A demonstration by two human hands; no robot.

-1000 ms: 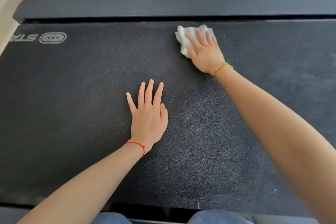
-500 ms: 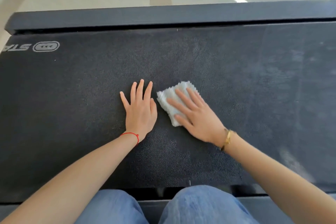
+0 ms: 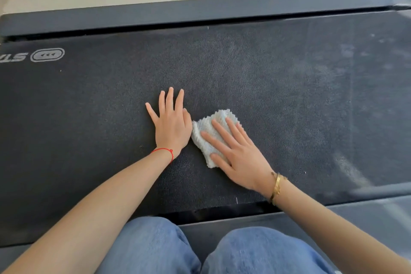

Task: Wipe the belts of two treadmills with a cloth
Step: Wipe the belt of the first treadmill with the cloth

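Right hand flat, fingers spread, pressing cloth onto belt, mid-width, nearer near edge. Left hand flat, fingers straight, palm on belt, thumb side touching cloth. Far rail well apart; wide bare belt stretches right and left. Knees just beside near edge.

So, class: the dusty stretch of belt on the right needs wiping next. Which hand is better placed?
Right. The right hand already presses the cloth flat, nearer the dusty stretch; the left hand rests bare on the belt.
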